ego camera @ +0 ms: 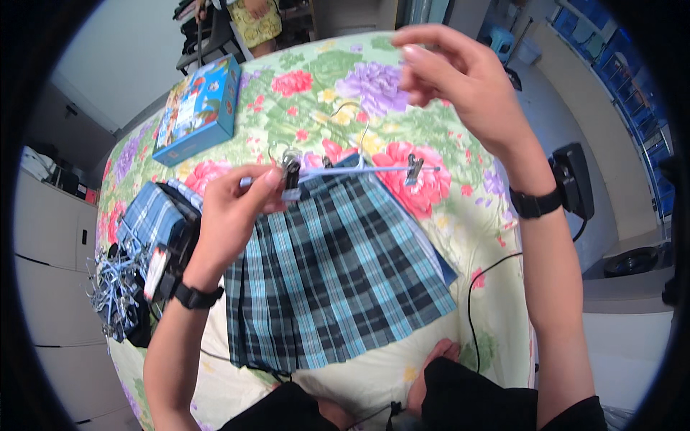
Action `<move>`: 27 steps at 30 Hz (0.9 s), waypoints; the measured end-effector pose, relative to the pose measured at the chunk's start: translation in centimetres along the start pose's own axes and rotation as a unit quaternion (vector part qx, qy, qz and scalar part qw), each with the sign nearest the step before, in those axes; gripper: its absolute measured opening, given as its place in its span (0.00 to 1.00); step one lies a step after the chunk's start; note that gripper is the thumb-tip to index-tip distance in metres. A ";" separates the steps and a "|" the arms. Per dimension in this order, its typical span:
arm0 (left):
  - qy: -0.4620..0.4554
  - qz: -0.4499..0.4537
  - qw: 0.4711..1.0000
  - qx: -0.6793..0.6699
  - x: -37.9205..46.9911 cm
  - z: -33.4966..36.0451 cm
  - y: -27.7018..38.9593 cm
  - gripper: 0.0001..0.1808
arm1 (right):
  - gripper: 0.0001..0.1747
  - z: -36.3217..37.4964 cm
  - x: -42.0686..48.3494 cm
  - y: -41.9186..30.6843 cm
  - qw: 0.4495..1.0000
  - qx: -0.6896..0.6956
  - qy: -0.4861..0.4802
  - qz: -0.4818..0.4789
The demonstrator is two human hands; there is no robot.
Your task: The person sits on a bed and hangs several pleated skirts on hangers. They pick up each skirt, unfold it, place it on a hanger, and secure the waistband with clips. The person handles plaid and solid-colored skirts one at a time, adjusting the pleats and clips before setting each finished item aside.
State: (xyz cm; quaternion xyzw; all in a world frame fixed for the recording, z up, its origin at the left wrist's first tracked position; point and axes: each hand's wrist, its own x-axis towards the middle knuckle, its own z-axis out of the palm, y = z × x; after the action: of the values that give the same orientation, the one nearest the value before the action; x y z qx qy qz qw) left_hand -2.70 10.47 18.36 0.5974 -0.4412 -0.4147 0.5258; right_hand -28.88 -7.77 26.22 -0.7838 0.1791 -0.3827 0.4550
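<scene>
A pleated plaid skirt (334,275) in blue, black and grey lies on the floral bedspread (318,81), with a blue layer showing beneath its right edge. Across its waistband runs a light-blue clip hanger (372,169) with a metal hook. My left hand (237,204) pinches a dark metal clip at the hanger's left end. Another clip (414,169) sits near the bar's right end, beside the waistband and over the bedspread. My right hand (447,75) is raised above the bedspread, fingers curled and apart, holding nothing that I can see.
A blue picture box (197,110) lies at the upper left. Folded plaid garments (153,213) and a tangled pile of clip hangers (118,293) are at the left. A black cable (470,301) crosses the bedspread at the right. Part of another person (254,21) shows beyond the bed.
</scene>
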 end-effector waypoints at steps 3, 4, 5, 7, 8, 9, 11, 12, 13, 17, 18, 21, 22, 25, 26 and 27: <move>0.047 0.030 0.998 0.001 -1.0 -0.3 0.8 0.15 | 0.15 -0.5 -0.3 -0.1 0.989 -0.075 -0.007 0.130; 0.075 0.073 0.994 0.040 -1.2 0.0 1.0 0.14 | 0.17 0.2 -0.9 0.0 0.979 -0.053 -0.047 0.189; 0.106 0.126 0.968 0.192 -1.8 0.2 1.4 0.12 | 0.21 1.3 -1.8 0.1 0.969 -0.004 -0.106 0.222; 0.110 0.327 0.858 0.381 -2.5 1.2 1.8 0.12 | 0.26 4.5 -3.6 0.4 0.942 0.110 -0.174 0.266; 0.089 0.430 0.809 0.391 -2.3 1.8 1.8 0.14 | 0.28 6.2 -4.4 0.5 0.926 0.192 -0.200 0.257; 0.060 0.414 0.822 0.386 -2.5 2.4 1.8 0.16 | 0.25 7.7 -4.7 0.7 0.929 0.196 -0.227 0.215; 0.077 0.444 0.800 0.396 -2.2 3.3 1.7 0.18 | 0.22 9.7 -4.7 0.9 0.930 0.203 -0.188 0.241; 0.078 0.446 0.807 0.379 -2.1 3.6 1.7 0.18 | 0.21 10.0 -4.7 0.9 0.931 0.208 -0.176 0.242; 0.072 0.441 0.816 0.366 -2.0 3.7 1.7 0.19 | 0.19 10.2 -4.6 0.8 0.932 0.214 -0.164 0.244; 0.097 0.348 0.911 0.200 -1.1 3.4 1.7 0.14 | 0.17 9.3 -4.1 0.3 0.947 0.145 -0.215 0.189; 0.120 0.275 0.940 0.163 -0.8 2.7 1.8 0.11 | 0.15 9.2 -4.1 0.1 0.962 0.131 -0.197 0.134; 0.131 0.212 0.967 -0.051 1.1 -0.2 2.4 0.13 | 0.14 7.3 -2.8 0.3 0.974 0.124 -0.138 0.133; 0.162 0.158 0.970 -0.087 1.5 -1.2 2.4 0.14 | 0.14 6.3 -2.5 0.4 0.975 0.132 -0.102 0.146; 0.172 0.108 0.962 -0.184 2.0 -3.1 1.8 0.14 | 0.19 4.9 -2.4 1.9 0.986 -0.085 -0.020 0.140; 0.170 0.096 0.958 -0.210 2.1 -3.4 1.4 0.13 | 0.23 4.8 -2.9 2.5 0.982 -0.091 -0.032 0.162; 0.181 0.069 0.953 -0.234 2.1 -3.5 0.9 0.12 | 0.23 5.0 -3.3 3.2 0.984 -0.062 -0.077 0.150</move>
State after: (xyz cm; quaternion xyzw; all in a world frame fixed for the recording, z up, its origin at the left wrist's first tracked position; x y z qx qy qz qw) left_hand 1.11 9.26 19.55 0.4908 -0.2694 -0.3535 0.7494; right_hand -27.03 -4.51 20.55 -0.8016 0.2828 -0.2368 0.4705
